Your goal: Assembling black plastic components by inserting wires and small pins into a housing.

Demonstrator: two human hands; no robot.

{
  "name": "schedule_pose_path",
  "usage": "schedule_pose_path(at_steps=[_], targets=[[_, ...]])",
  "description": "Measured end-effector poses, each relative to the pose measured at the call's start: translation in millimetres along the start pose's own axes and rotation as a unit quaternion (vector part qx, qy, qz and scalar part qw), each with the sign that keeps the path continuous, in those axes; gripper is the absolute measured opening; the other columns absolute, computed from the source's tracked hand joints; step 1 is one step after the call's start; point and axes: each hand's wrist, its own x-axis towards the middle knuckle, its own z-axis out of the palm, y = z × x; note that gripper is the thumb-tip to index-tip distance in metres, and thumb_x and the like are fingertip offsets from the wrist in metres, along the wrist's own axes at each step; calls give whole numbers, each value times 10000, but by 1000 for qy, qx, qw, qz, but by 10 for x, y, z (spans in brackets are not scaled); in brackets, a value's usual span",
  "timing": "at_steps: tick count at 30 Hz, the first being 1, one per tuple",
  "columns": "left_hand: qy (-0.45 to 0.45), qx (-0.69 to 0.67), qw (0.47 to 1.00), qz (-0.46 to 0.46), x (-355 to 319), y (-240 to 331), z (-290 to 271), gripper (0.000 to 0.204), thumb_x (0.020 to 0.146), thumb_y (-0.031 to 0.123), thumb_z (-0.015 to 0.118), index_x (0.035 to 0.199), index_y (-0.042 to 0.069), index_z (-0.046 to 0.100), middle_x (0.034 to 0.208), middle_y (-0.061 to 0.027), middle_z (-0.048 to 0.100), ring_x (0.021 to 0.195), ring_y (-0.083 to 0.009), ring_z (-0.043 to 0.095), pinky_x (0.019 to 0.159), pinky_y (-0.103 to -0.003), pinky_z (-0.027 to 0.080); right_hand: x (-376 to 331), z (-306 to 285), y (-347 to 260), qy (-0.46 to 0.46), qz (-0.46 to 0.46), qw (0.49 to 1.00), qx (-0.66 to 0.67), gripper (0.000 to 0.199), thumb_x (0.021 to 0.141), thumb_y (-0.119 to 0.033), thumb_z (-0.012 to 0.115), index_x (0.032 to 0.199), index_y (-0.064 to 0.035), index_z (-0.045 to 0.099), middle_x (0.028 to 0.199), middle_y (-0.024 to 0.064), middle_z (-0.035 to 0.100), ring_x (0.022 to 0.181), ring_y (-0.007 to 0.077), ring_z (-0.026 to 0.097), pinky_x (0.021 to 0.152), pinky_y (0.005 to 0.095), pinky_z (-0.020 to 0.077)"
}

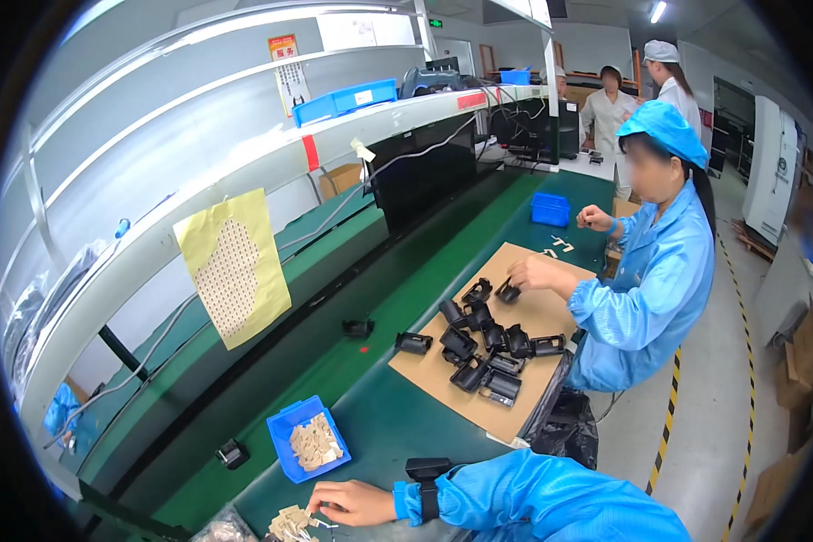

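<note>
My right hand [357, 502] reaches in from the lower right in a blue sleeve, a black device strapped at the wrist [429, 488]. Its fingers are drawn together at the edge of a loose pile of small flat beige pieces [291, 524] on the green table. What the fingertips pinch is too small to make out. Just beyond stands a blue bin [285, 444] holding more beige pieces [314, 443]. A clear plastic bag [224, 526] lies left of the pile. My left hand does not show.
To the right, a co-worker in blue [650, 280] handles a black plastic housing [508, 290] over a cardboard sheet [434, 397] bearing several more. Single housings lie on the green strip [231, 453] behind. A shelf beam [154, 239] with a yellow sheet [233, 266] overhangs the far side.
</note>
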Motion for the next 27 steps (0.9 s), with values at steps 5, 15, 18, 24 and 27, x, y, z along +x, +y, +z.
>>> schedule_pose_path(at_steps=[5,15,18,24,27], targets=[[-175,84,956,-222,278,1112,-318,126,947,187,471,936,64,498,978,-120,477,886,-255,476,780,-391,445,30,-134,24,64,-116,984,-119,85,892,-64,547,975,-63,568,940,98,592,789,335,617,690,403,507],[115,-634,737,-202,-694,1177,-137,181,959,226,575,873,82,506,914,-114,500,760,-250,476,684,-353,477,215,-1529,-64,465,-50,751,-466,160,779,-54,621,939,-49,614,942,109,627,946,315,573,830,428,464],[134,-693,692,-152,-791,1073,-135,191,955,222,598,871,76,509,901,-117,504,751,-254,485,674,-350,484,176,-2026,359,402,81,666,-623,200,761,-110,632,946,-40,606,987,117,617,1046,313,546,900,444,432],[213,-694,680,-104,-1086,1139,-319,142,960,226,599,991,87,596,1027,-137,572,848,-258,552,703,-340,490,-32,-2510,1031,286,85,571,-765,154,848,-137,544,830,-64,679,816,87,677,957,245,622,1159,553,240],[252,-674,688,-92,-1218,979,-718,139,960,226,598,1003,95,601,1043,-132,575,858,-254,555,706,-339,490,48,-2363,875,267,92,577,-767,104,820,-133,574,829,-73,659,867,107,694,1003,255,625,1152,565,239]])
